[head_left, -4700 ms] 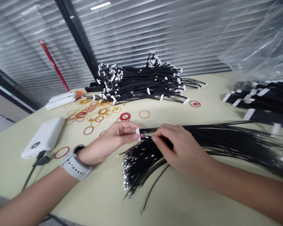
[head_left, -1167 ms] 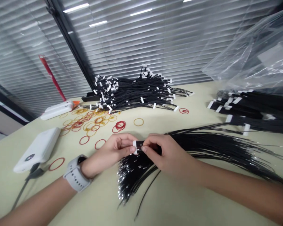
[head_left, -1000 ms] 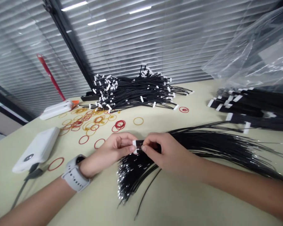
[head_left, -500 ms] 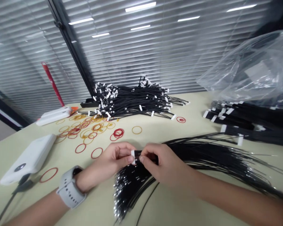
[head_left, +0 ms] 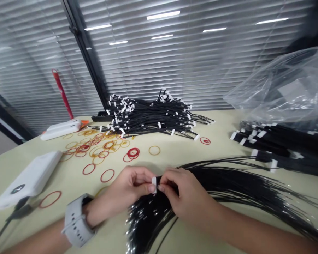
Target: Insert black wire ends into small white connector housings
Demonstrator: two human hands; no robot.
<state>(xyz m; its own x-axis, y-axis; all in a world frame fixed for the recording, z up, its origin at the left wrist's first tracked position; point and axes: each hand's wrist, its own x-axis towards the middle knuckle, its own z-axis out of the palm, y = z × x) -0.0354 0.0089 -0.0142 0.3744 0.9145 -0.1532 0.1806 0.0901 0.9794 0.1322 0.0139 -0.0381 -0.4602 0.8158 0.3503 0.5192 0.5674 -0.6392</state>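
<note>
Pinching, left fingers point(head_left: 147, 189) hold a connector point(head_left: 154, 185), right fingers point(head_left: 166, 191) wires point(head_left: 158, 180); clear bag point(head_left: 272, 88), contents unclear.

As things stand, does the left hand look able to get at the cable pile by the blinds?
Probably yes: only flat rubber bands and bare tabletop seem to lie between the left hand and the cable pile, though it would likely need to release the white connector.
</note>
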